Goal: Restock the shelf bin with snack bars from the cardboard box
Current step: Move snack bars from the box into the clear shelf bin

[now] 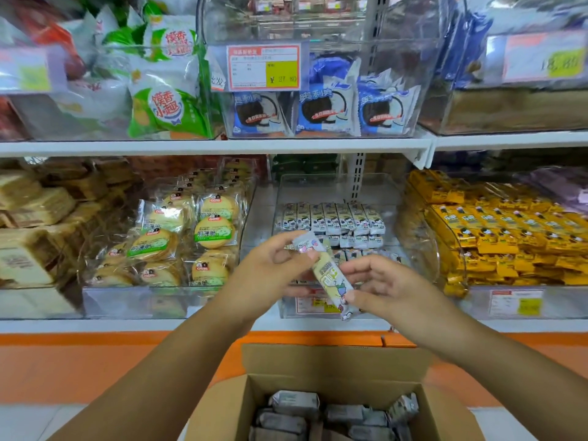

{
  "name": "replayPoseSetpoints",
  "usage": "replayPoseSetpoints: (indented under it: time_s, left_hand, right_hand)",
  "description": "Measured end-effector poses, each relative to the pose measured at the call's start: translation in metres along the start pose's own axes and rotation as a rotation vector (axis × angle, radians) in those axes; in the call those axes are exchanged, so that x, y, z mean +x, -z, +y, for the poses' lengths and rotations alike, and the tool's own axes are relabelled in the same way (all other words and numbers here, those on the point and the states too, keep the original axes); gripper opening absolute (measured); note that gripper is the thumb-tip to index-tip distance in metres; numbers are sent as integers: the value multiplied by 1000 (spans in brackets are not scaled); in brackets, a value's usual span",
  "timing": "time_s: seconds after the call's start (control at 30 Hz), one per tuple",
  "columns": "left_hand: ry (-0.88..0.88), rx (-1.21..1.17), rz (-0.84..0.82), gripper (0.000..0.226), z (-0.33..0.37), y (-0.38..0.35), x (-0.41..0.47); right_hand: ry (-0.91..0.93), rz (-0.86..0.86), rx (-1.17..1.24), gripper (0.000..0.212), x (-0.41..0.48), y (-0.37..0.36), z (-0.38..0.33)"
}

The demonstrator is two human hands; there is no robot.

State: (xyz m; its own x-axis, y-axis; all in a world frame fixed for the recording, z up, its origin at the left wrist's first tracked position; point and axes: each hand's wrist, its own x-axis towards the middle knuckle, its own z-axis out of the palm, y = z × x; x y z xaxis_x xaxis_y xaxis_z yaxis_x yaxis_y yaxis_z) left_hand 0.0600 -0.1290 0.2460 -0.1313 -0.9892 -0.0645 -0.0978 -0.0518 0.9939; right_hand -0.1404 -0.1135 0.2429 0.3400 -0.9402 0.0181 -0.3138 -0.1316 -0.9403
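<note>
Snack bar (331, 281) sits mid-frame, just in front of the clear shelf bin (337, 308), with my left hand (273, 272) pinching its upper end and my right hand (386, 288) pinching the lower crimped end, so each grip is clamped on the wrapper. I judge it light, fairly stiff along its length, with slick, crinkly film, so I'd hold the body rather than the flimsy seals. More bars wait in the cardboard box (334, 389) at the bottom of the frame.
</note>
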Motion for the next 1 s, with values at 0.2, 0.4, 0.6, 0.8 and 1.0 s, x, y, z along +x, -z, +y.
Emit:
replayPoseSetpoints:
  time_s: [0.2, 0.4, 0.6, 0.8, 1.0]
  left_hand:
    - [8, -95, 22, 18, 2, -5, -2]
    - [33, -197, 116, 21, 0, -9, 0]
    - [19, -72, 134, 18, -3, -13, -2]
    - [-236, 551, 184, 17, 0, -5, 0]
    - [-252, 766, 382, 62, -8, 19, 11]
  right_hand:
    - [-21, 38, -11, 26, 3, 3, -2]
    - [-62, 321, -124, 52, 13, -2, 7]
    - [-81, 321, 361, 35, 23, 1, 3]
    - [-14, 364, 259, 36, 47, 22, 6]
    - [-167, 367, 99, 30, 93, 52, 32]
